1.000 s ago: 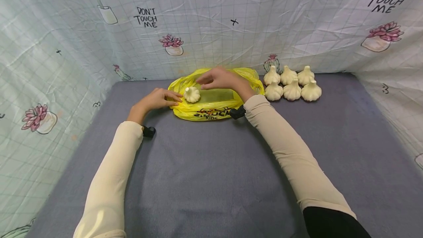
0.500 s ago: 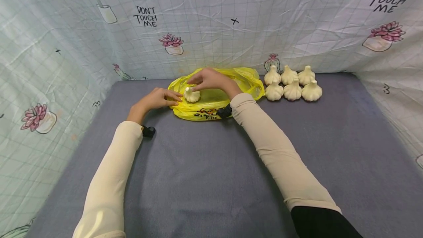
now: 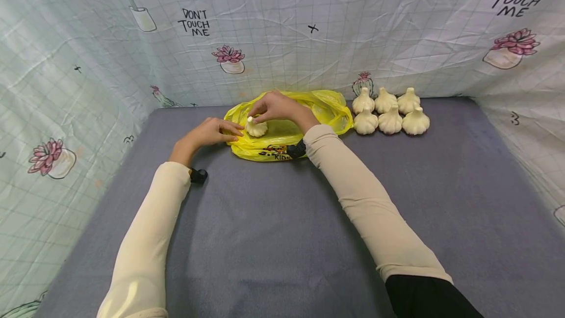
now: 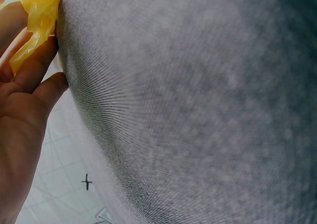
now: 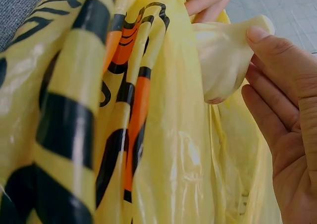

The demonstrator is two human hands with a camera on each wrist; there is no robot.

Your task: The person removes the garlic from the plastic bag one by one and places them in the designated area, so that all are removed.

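The right hand (image 3: 279, 107) has swung in from about 1 o'clock and now pinches the white garlic bulb (image 3: 256, 127) on the crinkled yellow plastic bag (image 3: 282, 141). The left hand (image 3: 211, 132) lies flat, fingers straight, pressing the bag's edge at 9 o'clock, so a lift looks ready.

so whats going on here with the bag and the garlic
A person's right hand pinches the stem of a white garlic bulb resting on a crumpled yellow plastic bag. The left hand touches the bag's left edge. Six more garlic bulbs sit grouped on the grey cloth to the right.
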